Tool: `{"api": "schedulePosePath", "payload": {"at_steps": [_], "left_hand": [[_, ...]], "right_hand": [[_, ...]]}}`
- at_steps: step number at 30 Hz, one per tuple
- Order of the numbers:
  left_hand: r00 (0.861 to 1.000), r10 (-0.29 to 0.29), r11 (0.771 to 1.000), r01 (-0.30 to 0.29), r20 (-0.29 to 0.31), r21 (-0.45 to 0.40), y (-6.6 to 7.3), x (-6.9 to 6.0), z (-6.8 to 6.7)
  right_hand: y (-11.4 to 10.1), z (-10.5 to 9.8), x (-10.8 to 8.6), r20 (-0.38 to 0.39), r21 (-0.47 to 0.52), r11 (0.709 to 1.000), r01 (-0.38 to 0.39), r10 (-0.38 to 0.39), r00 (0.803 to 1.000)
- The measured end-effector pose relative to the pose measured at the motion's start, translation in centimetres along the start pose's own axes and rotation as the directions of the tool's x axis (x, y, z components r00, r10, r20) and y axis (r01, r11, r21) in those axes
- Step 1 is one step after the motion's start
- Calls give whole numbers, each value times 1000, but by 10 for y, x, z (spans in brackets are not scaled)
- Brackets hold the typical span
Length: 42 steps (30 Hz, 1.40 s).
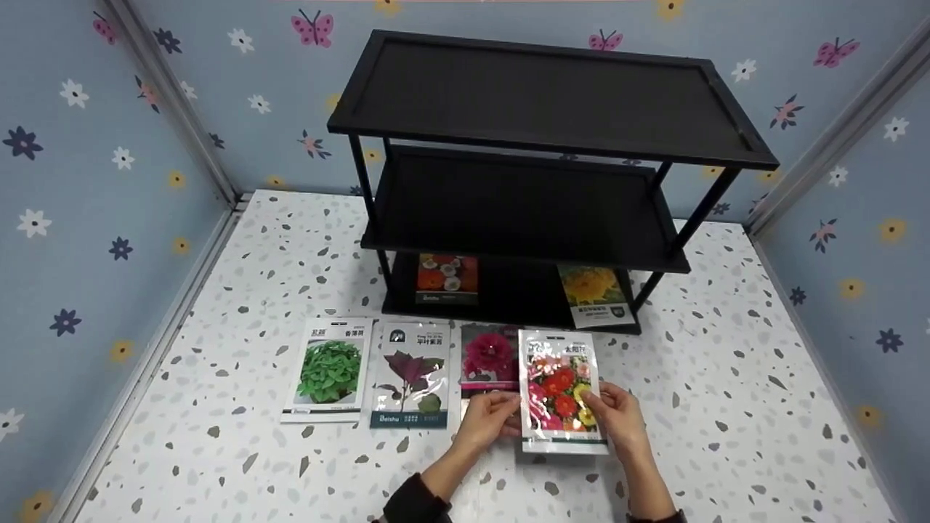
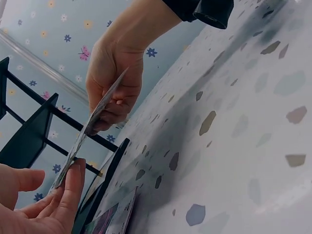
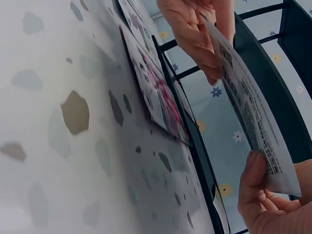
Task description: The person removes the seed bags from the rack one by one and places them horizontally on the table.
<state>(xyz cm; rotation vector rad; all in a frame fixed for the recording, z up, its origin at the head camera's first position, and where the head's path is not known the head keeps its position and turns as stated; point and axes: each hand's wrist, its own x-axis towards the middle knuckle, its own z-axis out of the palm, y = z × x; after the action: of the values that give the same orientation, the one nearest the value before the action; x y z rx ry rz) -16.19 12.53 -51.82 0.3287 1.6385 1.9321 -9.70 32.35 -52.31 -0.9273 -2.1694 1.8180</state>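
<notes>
Low, right of centre, the right hand [image 1: 621, 421] pinches a flower packet [image 1: 558, 392]; the left hand [image 1: 485, 420] touches its left side, fingers extended. It's partly blocking a pink-flower packet [image 1: 488, 354]. Lower left of centre, there's a purple-leaf packet [image 1: 410, 374], then a green-leaf packet [image 1: 331, 372]. Beyond, the black shelf [image 1: 519, 207] holds an orange-and-white packet [image 1: 447, 280] and a yellow-flower packet [image 1: 596, 294] down on its bottom tier.

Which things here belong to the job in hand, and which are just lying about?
Seem to belong:
red-and-yellow-flower packet, held in the right hand, with the left hand at its other edge
Likely too: green-leaf packet, purple-leaf packet, pink-flower packet; black rack with orange-and-white-flower packet and yellow-flower packet on its bottom shelf

Just surroundings:
patterned walls
speckled table
</notes>
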Motion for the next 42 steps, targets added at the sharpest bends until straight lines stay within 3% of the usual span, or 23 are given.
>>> {"api": "schedulePosePath", "payload": {"at_steps": [4, 7, 9, 12, 16, 19, 26, 29, 33, 39, 42], "left_hand": [[1000, 31, 998, -31, 6, 49, -7, 3, -6], [993, 116, 974, -116, 9, 197, -15, 7, -12], [982, 187, 929, -181, 12, 324, -17, 8, -15], [959, 284, 828, -260, 29, 497, -16, 8, -20], [930, 364, 715, -315, 52, 625, -14, 11, -25], [918, 391, 645, -319, 58, 694, -11, 15, -29], [919, 390, 537, -281, 61, 795, 0, 26, -40], [919, 391, 504, -263, 55, 823, 7, 33, -44], [924, 379, 482, -245, 51, 841, 14, 42, -47], [914, 398, 401, -249, 77, 882, 15, 57, -47], [914, 397, 380, -244, 81, 892, 14, 64, -44]], "right_hand": [[3, -11, 5, -19, -30, 999, -15, 14, 1000], [6, -19, 10, -24, -75, 997, -33, 32, 999], [8, -23, 13, -30, -97, 995, -36, 33, 999], [12, -25, 17, -36, -113, 993, -23, 19, 999], [17, -27, 23, -48, -150, 989, 15, -23, 999], [19, -28, 27, -51, -191, 981, 30, -40, 998], [19, -27, 36, -35, -296, 953, 62, -75, 997], [17, -26, 38, -30, -369, 925, 91, -110, 993], [16, -26, 40, -24, -457, 880, 128, -157, 987], [16, -22, 40, -20, -566, 804, 182, -234, 972], [15, -20, 40, -29, -604, 779, 170, -234, 972]]}}
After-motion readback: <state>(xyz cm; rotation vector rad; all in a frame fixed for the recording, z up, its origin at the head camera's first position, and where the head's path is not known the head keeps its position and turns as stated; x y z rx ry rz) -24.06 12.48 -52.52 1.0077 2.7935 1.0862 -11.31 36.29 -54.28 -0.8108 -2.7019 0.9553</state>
